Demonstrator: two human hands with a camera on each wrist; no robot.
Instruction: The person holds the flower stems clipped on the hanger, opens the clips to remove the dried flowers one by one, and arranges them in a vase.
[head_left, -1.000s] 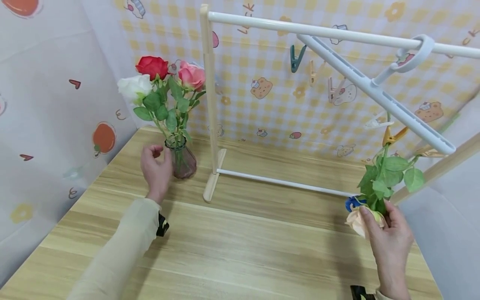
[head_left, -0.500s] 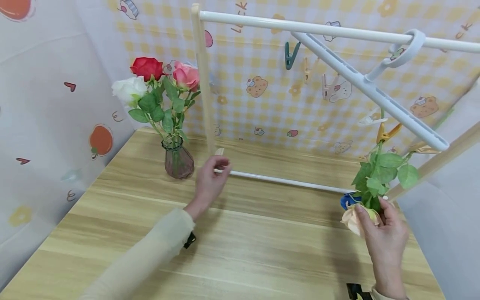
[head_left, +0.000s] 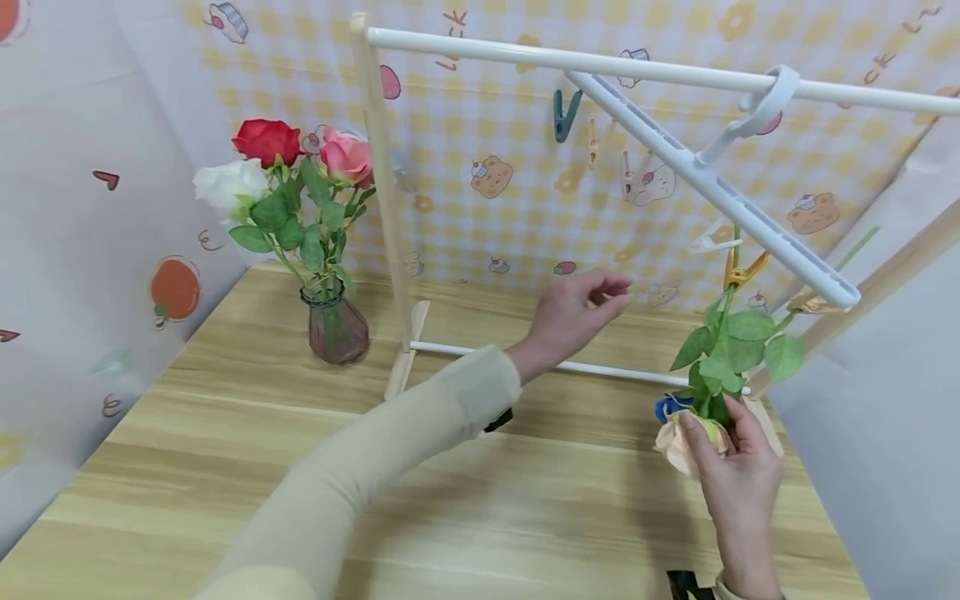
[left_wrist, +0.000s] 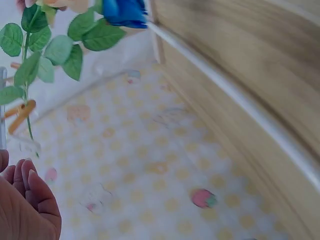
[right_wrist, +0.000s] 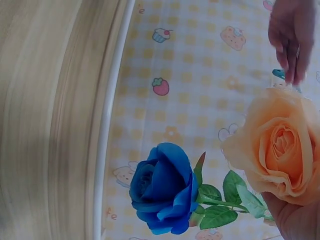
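**Figure: Peach rose held at a clip hanger, left hand reaching in**

The peach rose (head_left: pixel 678 442) hung head-down at the right end of the table (head_left: pixel 480 500), its bloom cupped and pinched by my right hand (head_left: pixel 738 479). Its green stem (head_left: pixel 731 275) ran up to a yellow clip (head_left: pixel 742 271) on the white clip hanger (head_left: pixel 712 187). A blue rose (right_wrist: pixel 162 187) hung just beside it, apart from the peach bloom in the right wrist view. My left hand (head_left: pixel 573 312) was raised between the rack's lower bar (head_left: pixel 480 354) and the hanger, fingers loosely curled and holding nothing. I judged the step in hand to be freeing the peach rose from its clip; the next move called for the left hand to reach the yellow clip and squeeze it while the right steadied the bloom. 3 roses (head_left: pixel 288 167) stood in a vase (head_left: pixel 335 327) well apart, at the left.
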